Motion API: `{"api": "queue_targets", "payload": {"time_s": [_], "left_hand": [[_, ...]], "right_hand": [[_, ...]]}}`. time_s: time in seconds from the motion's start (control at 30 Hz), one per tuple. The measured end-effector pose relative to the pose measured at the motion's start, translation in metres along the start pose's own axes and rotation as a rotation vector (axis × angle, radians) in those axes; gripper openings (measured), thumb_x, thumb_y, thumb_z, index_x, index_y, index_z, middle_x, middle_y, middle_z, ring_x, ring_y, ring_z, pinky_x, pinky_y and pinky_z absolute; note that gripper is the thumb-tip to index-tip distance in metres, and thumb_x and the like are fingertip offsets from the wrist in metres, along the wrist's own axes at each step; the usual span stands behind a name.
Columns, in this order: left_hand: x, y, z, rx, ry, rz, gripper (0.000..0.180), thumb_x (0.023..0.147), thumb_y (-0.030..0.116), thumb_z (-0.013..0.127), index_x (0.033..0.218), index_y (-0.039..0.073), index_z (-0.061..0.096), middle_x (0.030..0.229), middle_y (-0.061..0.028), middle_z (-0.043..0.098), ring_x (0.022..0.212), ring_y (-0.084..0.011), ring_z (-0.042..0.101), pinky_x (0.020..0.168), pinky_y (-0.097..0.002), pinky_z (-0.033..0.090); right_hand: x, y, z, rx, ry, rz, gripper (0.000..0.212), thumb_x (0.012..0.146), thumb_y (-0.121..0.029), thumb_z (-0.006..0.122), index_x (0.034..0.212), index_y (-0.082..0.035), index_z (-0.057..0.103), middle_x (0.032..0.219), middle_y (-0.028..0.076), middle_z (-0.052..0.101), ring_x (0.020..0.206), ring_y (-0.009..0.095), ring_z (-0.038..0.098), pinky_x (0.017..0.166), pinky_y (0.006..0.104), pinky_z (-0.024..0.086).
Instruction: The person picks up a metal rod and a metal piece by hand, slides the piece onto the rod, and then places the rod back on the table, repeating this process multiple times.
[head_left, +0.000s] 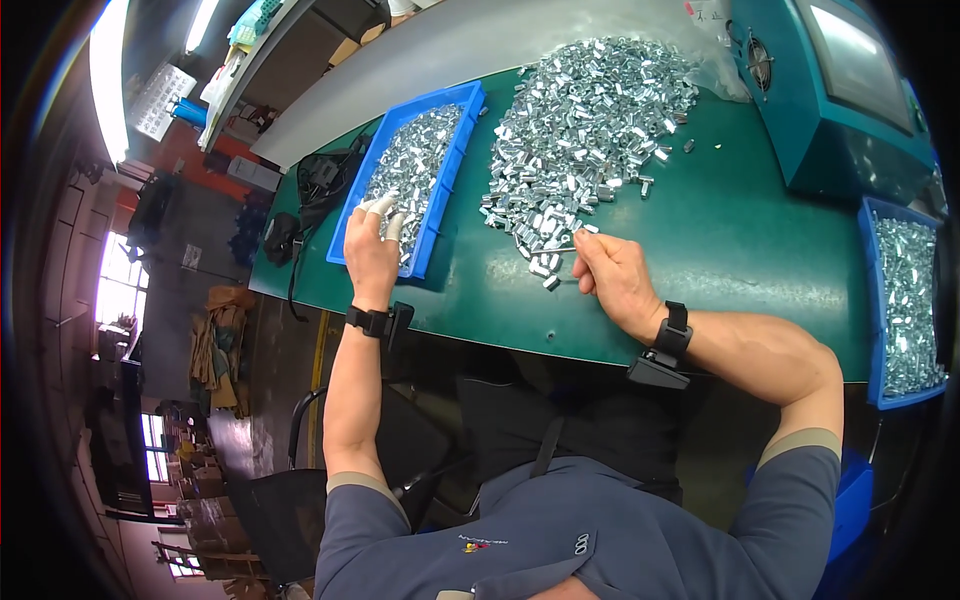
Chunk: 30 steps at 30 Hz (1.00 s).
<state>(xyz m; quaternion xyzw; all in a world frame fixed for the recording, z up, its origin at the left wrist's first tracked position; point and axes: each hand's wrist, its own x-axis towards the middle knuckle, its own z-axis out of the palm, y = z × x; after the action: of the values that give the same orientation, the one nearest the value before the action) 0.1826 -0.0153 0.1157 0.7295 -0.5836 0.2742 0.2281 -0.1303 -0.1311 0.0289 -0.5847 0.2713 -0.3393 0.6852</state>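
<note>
Pinching a thin silver rod at heaped silver metal pieces is the right hand; the left hand half-curls over the left blue plastic tray, its hold unclear.

My flat, smooth green tabletop carries a spreading heap of small, shiny silver metal pieces before me; to my left, a filled rectangular blue plastic tray and a black strapped bag; to my right, a boxy teal machine.
</note>
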Motion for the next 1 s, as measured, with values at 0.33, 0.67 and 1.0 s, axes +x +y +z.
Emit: {"api": "queue_targets", "payload": {"time_s": [0.33, 0.67, 1.0], "left_hand": [[-0.058, 0.14, 0.014, -0.389, -0.449, 0.23, 0.028, 0.082, 0.009, 0.081, 0.109, 0.009, 0.073, 0.092, -0.0087, 0.065, 0.084, -0.0326, 0.066, 0.071, -0.0421, 0.053], [-0.061, 0.129, 0.015, -0.431, -0.478, 0.069, 0.021, 0.084, 0.004, 0.076, 0.104, 0.007, 0.071, 0.087, -0.0099, 0.062, 0.084, -0.0322, 0.065, 0.072, -0.0433, 0.053], [-0.064, 0.123, 0.012, -0.41, -0.52, 0.039, 0.023, 0.083, 0.003, 0.079, 0.104, 0.007, 0.071, 0.088, -0.0093, 0.063, 0.079, -0.029, 0.066, 0.072, -0.0398, 0.053]], "right_hand": [[0.0, 0.001, -0.001, 0.028, 0.011, 0.034, 0.052, 0.109, -0.037, 0.052, 0.075, -0.001, 0.066, 0.062, 0.004, 0.062, 0.057, 0.009, 0.056, 0.056, 0.0276, 0.044], [0.001, 0.001, -0.001, 0.014, -0.056, 0.016, 0.051, 0.108, -0.04, 0.055, 0.075, -0.003, 0.065, 0.065, 0.002, 0.062, 0.059, 0.006, 0.056, 0.055, 0.0237, 0.043], [0.002, 0.005, 0.0, -0.032, -0.065, -0.003, 0.048, 0.107, -0.035, 0.056, 0.076, -0.001, 0.068, 0.062, 0.004, 0.064, 0.056, 0.01, 0.058, 0.055, 0.0281, 0.045]]}}
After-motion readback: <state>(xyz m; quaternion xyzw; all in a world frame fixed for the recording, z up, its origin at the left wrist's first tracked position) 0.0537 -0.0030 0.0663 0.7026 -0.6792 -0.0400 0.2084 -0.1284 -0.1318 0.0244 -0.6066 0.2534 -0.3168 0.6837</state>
